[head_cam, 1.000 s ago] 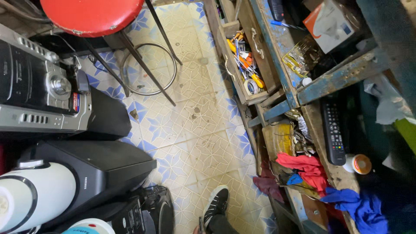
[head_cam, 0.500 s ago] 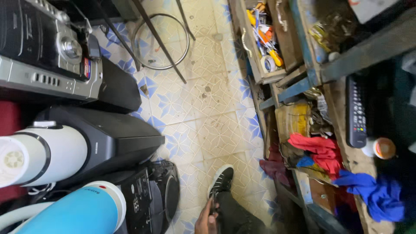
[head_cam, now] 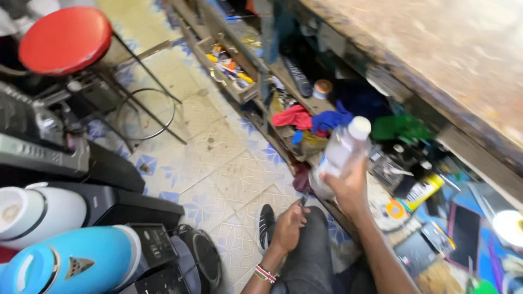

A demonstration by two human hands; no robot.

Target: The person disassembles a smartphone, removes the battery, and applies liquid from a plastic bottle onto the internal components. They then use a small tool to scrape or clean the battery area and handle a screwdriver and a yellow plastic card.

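Observation:
My right hand grips a clear plastic bottle with a white cap and holds it tilted in front of the cluttered lower shelf. My left hand, with a beaded band on its wrist, rests lower down against my knee in grey trousers. Its fingers are closed around a small thin dark tool. My black shoe stands on the patterned tile floor just left of that hand.
A red stool on metal legs stands at the far left. Stereo unit, black speakers, a white flask and a blue flask crowd the left. Red cloth, blue cloth and a worn benchtop lie to the right.
The view has swung toward the bench. Both my hands have come into view, the right one raised with the clear bottle. Half a second ago only a bit of one hand showed near my shoe.

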